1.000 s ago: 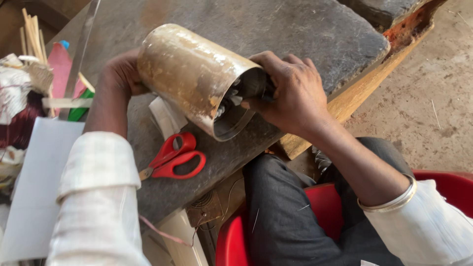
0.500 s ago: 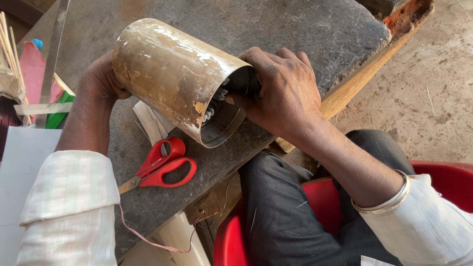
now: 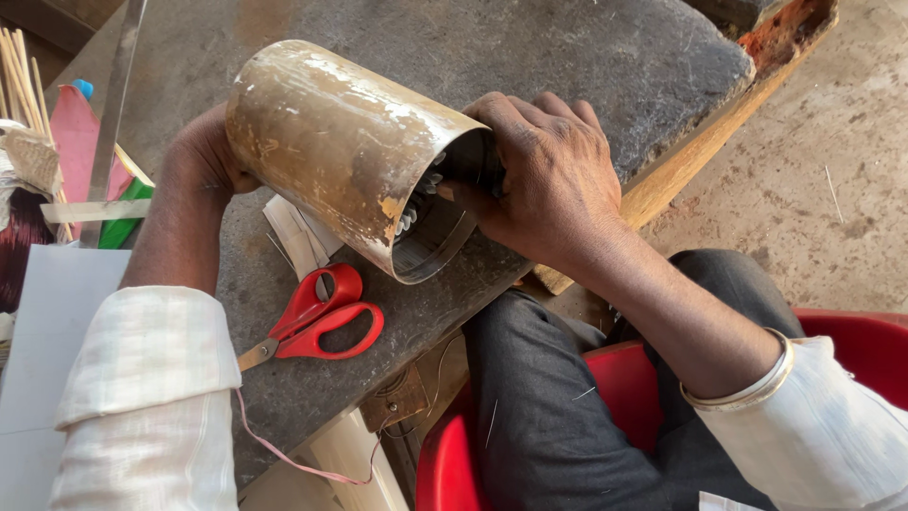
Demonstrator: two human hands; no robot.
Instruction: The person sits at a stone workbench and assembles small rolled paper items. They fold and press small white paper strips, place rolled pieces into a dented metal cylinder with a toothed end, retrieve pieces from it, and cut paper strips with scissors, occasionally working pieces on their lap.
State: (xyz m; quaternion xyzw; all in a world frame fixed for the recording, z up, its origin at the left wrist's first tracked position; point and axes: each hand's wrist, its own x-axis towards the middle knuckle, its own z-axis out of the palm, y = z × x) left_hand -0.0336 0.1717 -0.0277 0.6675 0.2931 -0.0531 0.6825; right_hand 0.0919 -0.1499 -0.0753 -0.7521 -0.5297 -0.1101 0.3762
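Metal cylinder (image 3: 350, 151), big dented brass-coloured tube, is lying tilted on its side on the grey stone surface (image 3: 586, 57), open mouth facing the person. Left hand (image 3: 203, 156) is cupped against the far closed end, though I can't tell how tight the fingers are back there. Right hand (image 3: 549, 175) is curled over the rim with fingertips tucked inside, clamped on something pale and spiky that I can't make out. Risk-wise, I'd say that thin rim edge could nick the fingers if the tube rolls, and a roll toward the lap could knock the red scissors (image 3: 317, 322) off the edge. Count, biggest first: one surface, one red chair (image 3: 851, 345), one cylinder, two hands, one scissors, a bundle of thin sticks (image 3: 24, 71) too packed to count.
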